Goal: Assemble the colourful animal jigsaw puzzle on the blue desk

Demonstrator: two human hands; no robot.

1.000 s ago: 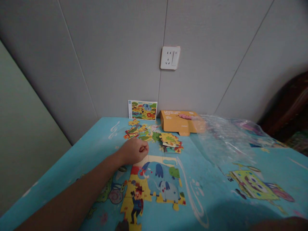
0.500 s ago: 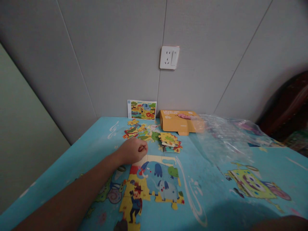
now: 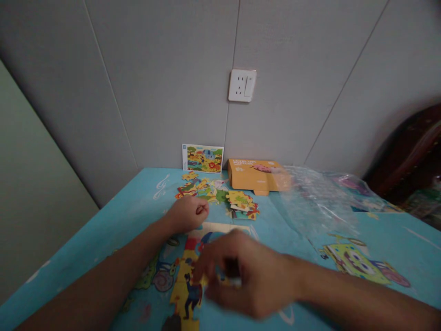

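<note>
A partly joined jigsaw puzzle (image 3: 179, 289) lies flat on the blue tablecloth in front of me. Its figure in a dark suit shows, while most of the elephants are covered by my right hand. My left hand (image 3: 188, 214) is closed in a loose fist beside the puzzle's upper left corner, and I see nothing in it. Over the middle of the puzzle hovers my right hand (image 3: 253, 276), blurred, with bent fingers apart and no piece visible between them. Beyond my left fist are loose puzzle pieces (image 3: 200, 186) and a small stack of pieces (image 3: 241, 202).
A picture card (image 3: 203, 158) leans against the grey wall. To its right sits an orange puzzle box (image 3: 255, 177), with a crumpled clear plastic bag (image 3: 317, 202) against its right end. A wall socket (image 3: 242, 85) is above. The cloth (image 3: 103, 239) has printed cartoon figures.
My right hand has come in from the lower right edge and is over the puzzle, covering the elephants. My left fist stays at the puzzle's upper left corner.
</note>
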